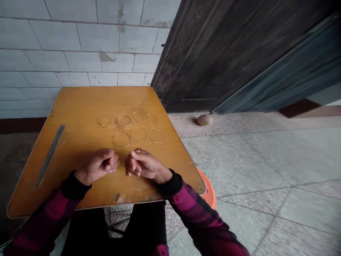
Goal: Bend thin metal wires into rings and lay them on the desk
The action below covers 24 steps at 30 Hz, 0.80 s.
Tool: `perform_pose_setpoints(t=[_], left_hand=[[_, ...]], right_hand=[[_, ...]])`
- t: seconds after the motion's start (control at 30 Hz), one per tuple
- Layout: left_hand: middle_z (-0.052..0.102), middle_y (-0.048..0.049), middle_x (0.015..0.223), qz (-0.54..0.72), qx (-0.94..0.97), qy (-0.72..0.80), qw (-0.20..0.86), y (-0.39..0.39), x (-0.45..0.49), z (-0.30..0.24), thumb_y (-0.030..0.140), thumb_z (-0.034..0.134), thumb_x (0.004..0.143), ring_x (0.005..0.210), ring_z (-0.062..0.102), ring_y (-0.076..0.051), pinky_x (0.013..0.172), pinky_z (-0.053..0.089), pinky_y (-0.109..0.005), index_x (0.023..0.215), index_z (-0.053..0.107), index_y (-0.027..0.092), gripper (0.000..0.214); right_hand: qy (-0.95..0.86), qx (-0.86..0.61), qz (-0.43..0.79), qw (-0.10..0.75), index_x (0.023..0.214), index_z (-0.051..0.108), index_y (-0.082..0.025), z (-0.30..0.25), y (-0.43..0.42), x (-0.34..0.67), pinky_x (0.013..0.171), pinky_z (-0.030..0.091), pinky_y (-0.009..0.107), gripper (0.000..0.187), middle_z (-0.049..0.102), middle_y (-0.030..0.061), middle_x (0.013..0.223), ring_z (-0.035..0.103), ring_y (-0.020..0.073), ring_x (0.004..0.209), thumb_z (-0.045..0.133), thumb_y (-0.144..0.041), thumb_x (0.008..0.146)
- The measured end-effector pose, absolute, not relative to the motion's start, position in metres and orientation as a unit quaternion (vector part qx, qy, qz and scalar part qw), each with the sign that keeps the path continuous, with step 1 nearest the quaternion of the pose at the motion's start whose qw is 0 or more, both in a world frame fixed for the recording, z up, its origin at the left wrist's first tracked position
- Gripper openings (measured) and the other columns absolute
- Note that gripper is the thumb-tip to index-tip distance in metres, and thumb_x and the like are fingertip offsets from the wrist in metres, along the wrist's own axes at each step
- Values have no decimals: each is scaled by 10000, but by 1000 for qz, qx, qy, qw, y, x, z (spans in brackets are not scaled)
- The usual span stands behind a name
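Both hands hover above the front part of the wooden table [80, 103], a small gap between them. My left hand [99, 165] is closed, thumb against curled fingers. Facing it, my right hand [145, 165] is pinched, thumb on the index finger. Whatever thin thing they may hold is too fine to make out. Just beyond the hands lie several thin wire rings, among them a front left ring [113, 137] and a front right ring [156, 128]; some at the back overlap. Left of my left hand rests a bundle of straight grey wires [52, 151], with a few loose strands beside it.
A white tiled wall [57, 35] stands behind the table, with a dark wooden door [205, 53] to its right. A rounded stone [205, 120] lies on the floor by the door. An orange plastic stool [210, 190] pokes out under the table's right corner.
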<state>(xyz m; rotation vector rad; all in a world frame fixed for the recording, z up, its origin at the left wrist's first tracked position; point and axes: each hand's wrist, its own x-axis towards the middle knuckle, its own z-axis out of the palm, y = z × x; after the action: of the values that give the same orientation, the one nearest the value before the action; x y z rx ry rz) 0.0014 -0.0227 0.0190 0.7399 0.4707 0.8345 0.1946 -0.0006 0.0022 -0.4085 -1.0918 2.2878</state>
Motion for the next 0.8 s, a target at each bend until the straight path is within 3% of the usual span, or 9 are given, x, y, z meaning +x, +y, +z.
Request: perform_pose_setpoints(t=[0.23, 0.57, 0.8], left_hand=[[335, 49, 390, 386, 363, 234, 815, -23, 0, 18, 404, 717, 742, 402, 316, -72, 454, 267, -236, 510, 578, 160, 364], [287, 61, 344, 390, 390, 271, 789, -23, 2, 25, 336, 653, 745, 369, 275, -68, 431, 245, -240, 445, 508, 175, 371], [307, 56, 348, 367, 420, 284, 780, -25, 3, 24, 376, 638, 752, 370, 279, -73, 438, 245, -252, 438, 501, 181, 394]], right_hand=[[-416, -157, 855, 267, 517, 633, -154, 5, -1, 194, 557, 527, 212, 463, 445, -77, 365, 453, 46, 362, 660, -491, 833], [-395, -128, 867, 276, 482, 634, -146, 10, -3, 191, 670, 566, 244, 425, 527, -38, 409, 573, 73, 477, 675, -365, 844], [-410, -138, 865, 256, 479, 603, -149, 8, -4, 192, 699, 576, 266, 435, 493, -59, 407, 572, 73, 484, 660, -357, 857]])
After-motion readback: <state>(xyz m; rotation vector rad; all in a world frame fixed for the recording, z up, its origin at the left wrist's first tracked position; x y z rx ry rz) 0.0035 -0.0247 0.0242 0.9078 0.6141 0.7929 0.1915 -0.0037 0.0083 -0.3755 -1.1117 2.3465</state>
